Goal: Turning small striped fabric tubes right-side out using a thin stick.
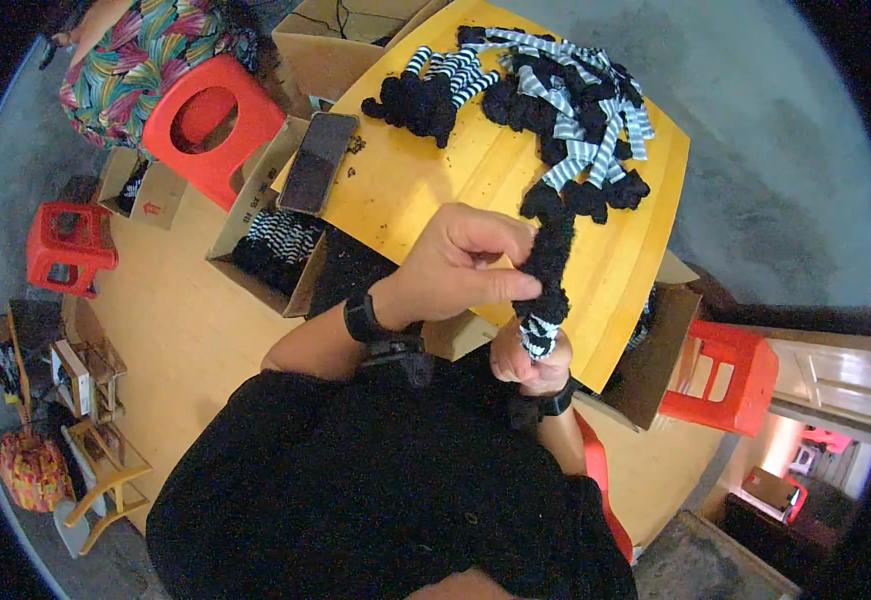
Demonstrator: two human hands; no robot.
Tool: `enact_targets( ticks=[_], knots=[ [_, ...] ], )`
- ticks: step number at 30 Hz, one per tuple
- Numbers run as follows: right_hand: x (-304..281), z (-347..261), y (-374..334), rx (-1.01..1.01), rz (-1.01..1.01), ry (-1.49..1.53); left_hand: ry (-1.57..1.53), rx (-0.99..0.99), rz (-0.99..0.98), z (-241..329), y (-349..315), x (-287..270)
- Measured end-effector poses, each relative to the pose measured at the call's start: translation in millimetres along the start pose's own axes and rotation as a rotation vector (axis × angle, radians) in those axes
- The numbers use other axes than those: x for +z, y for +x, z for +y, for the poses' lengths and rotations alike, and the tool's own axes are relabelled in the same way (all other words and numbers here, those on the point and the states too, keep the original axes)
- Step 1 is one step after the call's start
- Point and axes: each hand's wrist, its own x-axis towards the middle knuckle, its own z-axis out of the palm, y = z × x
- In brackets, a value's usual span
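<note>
A long black fuzzy knit piece (552, 250) with a black-and-white striped end (538, 338) lies over the near part of the yellow table (405, 210). My left hand (460, 258) is closed, thumb and fingers pinching at the piece's left edge. Below it, my right hand (532, 362) is wrapped round the striped end; part of that end is hidden in the fist. Just beyond the piece, a loose heap of black fuzzy and grey-and-white striped knit pieces (580, 110) spreads over the table. Left of that heap lies a neater bunch of similar pieces (430, 95).
A dark phone (319, 162) lies at the table's left edge. Cardboard boxes stand left (260, 255) and right (645, 375) of the table, the left one holding striped pieces. Red plastic stools (210, 125) stand around. A person in patterned clothing (150, 65) is at far left.
</note>
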Motion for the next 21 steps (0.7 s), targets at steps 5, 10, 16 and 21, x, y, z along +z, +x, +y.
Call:
enact_targets(
  ticks=[5, 10, 16, 21],
  knots=[
    [18, 1, 0, -0.185, 0.283, -0.34, 0.175, -0.202, 0.083, 12, -2, 2],
    [24, 4, 2, -0.426, 0.594, -1.119, 0.295, -0.32, 0.354, 8, -5, 4],
    [11, -10, -9, -0.399, 0.47, -1.23, 0.121, -0.16, 0.505, 11, -3, 8],
    [26, -2, 3, -0.387, 0.522, -0.771, 0.586, -0.047, 0.128, 1, -6, 15]
  ],
)
